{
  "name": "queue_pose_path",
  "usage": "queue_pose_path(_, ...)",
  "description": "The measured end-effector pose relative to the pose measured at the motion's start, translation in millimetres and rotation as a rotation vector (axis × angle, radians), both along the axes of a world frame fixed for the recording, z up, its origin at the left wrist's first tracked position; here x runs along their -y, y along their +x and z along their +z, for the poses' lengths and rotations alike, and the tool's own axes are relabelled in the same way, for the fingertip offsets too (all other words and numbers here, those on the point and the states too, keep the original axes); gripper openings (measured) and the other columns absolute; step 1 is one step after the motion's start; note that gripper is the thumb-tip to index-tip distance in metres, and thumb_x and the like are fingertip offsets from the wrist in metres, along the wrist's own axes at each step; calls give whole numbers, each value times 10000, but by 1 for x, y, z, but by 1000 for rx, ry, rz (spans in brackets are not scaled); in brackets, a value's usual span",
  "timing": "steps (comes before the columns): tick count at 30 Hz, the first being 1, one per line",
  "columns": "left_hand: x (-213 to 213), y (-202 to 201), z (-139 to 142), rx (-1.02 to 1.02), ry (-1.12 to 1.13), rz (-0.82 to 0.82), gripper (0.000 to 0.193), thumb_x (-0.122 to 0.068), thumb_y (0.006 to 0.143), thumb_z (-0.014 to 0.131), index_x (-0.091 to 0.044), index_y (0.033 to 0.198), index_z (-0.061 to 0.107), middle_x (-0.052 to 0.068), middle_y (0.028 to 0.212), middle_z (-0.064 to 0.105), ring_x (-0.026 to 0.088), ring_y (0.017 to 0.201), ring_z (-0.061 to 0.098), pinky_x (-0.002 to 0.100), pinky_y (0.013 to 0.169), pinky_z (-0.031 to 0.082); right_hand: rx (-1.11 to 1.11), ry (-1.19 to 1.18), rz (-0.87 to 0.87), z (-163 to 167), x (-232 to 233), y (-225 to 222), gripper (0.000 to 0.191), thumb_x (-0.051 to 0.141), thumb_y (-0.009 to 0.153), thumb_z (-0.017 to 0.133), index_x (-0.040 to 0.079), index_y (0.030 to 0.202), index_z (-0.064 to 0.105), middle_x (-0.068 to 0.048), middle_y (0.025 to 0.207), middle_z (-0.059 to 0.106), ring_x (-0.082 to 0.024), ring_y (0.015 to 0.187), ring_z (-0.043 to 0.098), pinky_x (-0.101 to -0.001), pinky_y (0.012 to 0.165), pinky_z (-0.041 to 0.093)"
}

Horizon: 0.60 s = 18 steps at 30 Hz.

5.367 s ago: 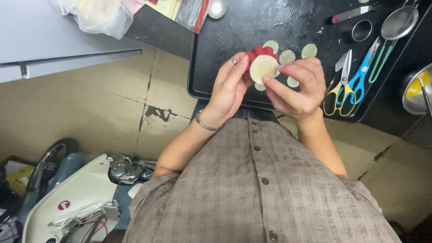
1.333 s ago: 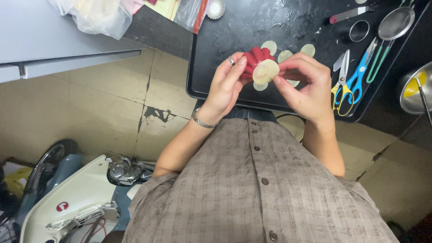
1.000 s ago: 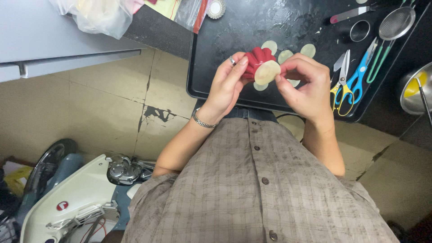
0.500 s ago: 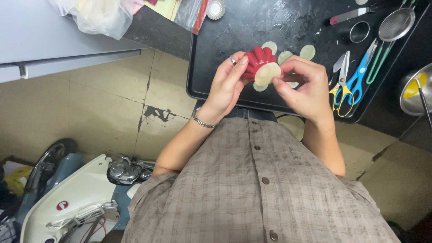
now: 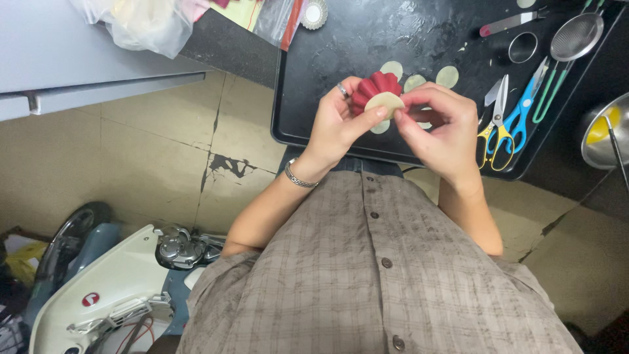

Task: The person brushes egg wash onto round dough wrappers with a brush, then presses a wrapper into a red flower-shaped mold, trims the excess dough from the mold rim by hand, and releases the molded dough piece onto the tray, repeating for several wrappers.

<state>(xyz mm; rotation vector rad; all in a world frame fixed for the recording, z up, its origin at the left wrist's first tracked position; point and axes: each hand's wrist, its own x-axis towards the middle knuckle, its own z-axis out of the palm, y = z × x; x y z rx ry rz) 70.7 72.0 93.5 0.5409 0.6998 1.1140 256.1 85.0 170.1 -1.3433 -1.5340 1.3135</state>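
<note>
Fingers (image 5: 379, 115) of the left hand (image 5: 334, 128) curl around a red mould (image 5: 373, 88), a small ribbed thing with scalloped, shell-like ridges, while its thumb presses a pale dough disc (image 5: 385, 103) flat against the mould's face. That hand wears a ring, and a metal bracelet (image 5: 298, 178) circles the wrist. Beside it, touching the same disc from the other side, the right hand (image 5: 440, 128) pinches the disc's edge between bent fingertips, so both hands grip mould and dough together. The pair is held just above the near edge of a black tray (image 5: 308, 78), a flat rectangular sheet with a raised rim and a dusty, floury surface. On the tray, just behind the mould, lie more dough rounds (image 5: 447, 76), thin, smooth and cream-coloured; one more peeks out beneath the held disc. Toward the tray's right side rest yellow-handled scissors (image 5: 495, 124) and blue-handled scissors (image 5: 524, 105) side by side, and beyond them a metal ring cutter (image 5: 522, 47) and a fine mesh strainer (image 5: 576, 38) with a green wire handle. Off the tray's right edge stands a steel bowl (image 5: 599, 134) with something yellow inside. Off the tray's far left corner sit crumpled clear plastic bags (image 5: 147, 23). Below the tray the person's grey-brown checked shirt (image 5: 380, 275), crinkled and buttoned, fills the view, over a cracked beige tiled floor (image 5: 164, 144).
</note>
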Motion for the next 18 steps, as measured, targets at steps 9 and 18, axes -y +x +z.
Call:
queue_pose_path(9, 0, -1, 0, -2, -23, 37, 293, -129, 963, 776, -7, 1174, 612, 60, 1105, 698, 91, 1014, 659, 255, 926, 542, -187, -89, -48, -9, 0, 2, 104, -67, 969, 711, -40, 1052, 656, -46, 1030, 674, -82, 960, 663, -221, 857, 587)
queue_pose_path(18, 3, -4, -1, 28, -40, 26, 270, -115, 969, 770, -4, 1169, 626, 54, 1097, 701, 95, 1016, 657, 262, 931, 541, -50, -62, -44, -13, 1, 3, 62, -69, 936, 693, -39, 991, 687, -46, 1000, 677, -74, 907, 637, -194, 764, 542)
